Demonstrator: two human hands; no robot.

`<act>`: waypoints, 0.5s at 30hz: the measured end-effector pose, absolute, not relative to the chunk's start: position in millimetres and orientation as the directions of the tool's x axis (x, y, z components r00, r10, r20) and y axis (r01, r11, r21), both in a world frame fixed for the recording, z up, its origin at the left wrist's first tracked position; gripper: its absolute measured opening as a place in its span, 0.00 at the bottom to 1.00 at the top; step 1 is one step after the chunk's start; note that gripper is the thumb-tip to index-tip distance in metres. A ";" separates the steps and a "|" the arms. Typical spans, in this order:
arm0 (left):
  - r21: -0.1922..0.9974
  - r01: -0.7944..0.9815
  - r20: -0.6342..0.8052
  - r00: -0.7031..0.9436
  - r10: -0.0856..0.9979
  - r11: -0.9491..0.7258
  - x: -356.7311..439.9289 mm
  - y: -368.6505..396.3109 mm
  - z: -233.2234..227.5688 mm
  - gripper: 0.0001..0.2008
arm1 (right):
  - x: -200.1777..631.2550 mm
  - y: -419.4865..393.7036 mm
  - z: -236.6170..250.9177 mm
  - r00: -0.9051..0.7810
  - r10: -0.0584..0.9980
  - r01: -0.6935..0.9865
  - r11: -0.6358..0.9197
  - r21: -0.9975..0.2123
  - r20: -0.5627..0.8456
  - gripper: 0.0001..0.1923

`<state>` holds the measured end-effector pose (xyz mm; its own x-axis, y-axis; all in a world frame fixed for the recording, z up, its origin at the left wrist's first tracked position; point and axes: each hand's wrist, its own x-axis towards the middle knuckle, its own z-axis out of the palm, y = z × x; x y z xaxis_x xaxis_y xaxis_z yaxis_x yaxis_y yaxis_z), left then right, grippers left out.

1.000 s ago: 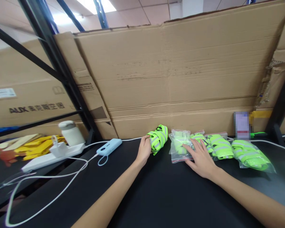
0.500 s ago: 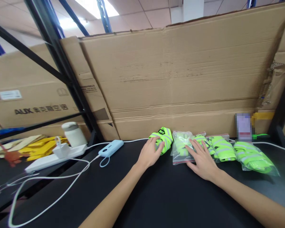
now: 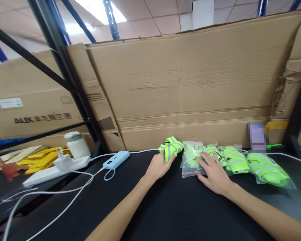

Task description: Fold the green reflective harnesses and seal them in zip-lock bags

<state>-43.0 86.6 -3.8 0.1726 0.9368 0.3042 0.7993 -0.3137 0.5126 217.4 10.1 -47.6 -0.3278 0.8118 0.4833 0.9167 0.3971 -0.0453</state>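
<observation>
Bench (image 3: 165,214): where the two bare forearms reach in from the near edge, its surface is plain black.
Left hand (image 3: 158,167): fingers bent, pinching the near end of the loose bundle against the thumb, with green showing between them.
Right hand (image 3: 215,174): fingers spread and laid over the bagged rolls, the thumb apart and lower down.
Loose bundle (image 3: 174,146): neon green strap with grey reflective stripes, wound on itself, in front of the cardboard, just left of the first bag.
First bag (image 3: 188,171): clear plastic with a red line along its near edge, a green roll inside, partly under the right fingers.
Other rolls: the second roll (image 3: 210,151) partly hidden by the right hand, the third roll (image 3: 235,161) beside it, the fourth roll (image 3: 268,169) in clear plastic farthest right.
Blue device (image 3: 116,160): well left of the left hand, its loop toward the near side.
Power strip (image 3: 33,179): white, bearing a plug adapter (image 3: 62,164); a pale bottle (image 3: 77,146) stands just behind.
Cardboard (image 3: 178,83): a tall brown sheet behind everything on the bench.
Ceiling light (image 3: 107,15): bright, beyond the rack.
</observation>
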 end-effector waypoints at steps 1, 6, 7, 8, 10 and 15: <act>0.588 0.760 0.277 0.130 0.952 -0.275 -43.2 87.6 -2.9 0.24 | 217.1 10.3 -48.5 -0.321 0.806 0.921 0.389 -0.035 0.497 0.27; 0.699 0.705 0.146 0.020 0.989 -0.118 -46.3 96.0 -6.3 0.30 | 214.8 11.1 -48.1 -0.236 0.777 0.964 0.261 0.042 0.583 0.29; 0.686 0.719 0.147 0.008 0.989 -0.108 -47.1 97.1 -6.2 0.30 | 214.5 11.1 -47.1 -0.232 0.771 0.968 0.245 0.059 0.594 0.29; 0.667 0.738 0.155 -0.008 0.988 -0.098 -48.1 97.7 -5.4 0.29 | 214.4 11.2 -46.1 -0.236 0.767 0.968 0.240 0.074 0.597 0.28; 0.612 0.787 0.183 -0.052 0.982 -0.072 -51.0 97.7 -1.8 0.29 | 214.4 11.4 -44.6 -0.255 0.764 0.964 0.245 0.099 0.592 0.26; 0.316 0.948 0.173 -0.085 0.981 0.026 -62.7 95.8 8.1 0.35 | 216.1 12.6 -44.7 -0.245 0.737 0.969 0.198 0.145 0.630 0.27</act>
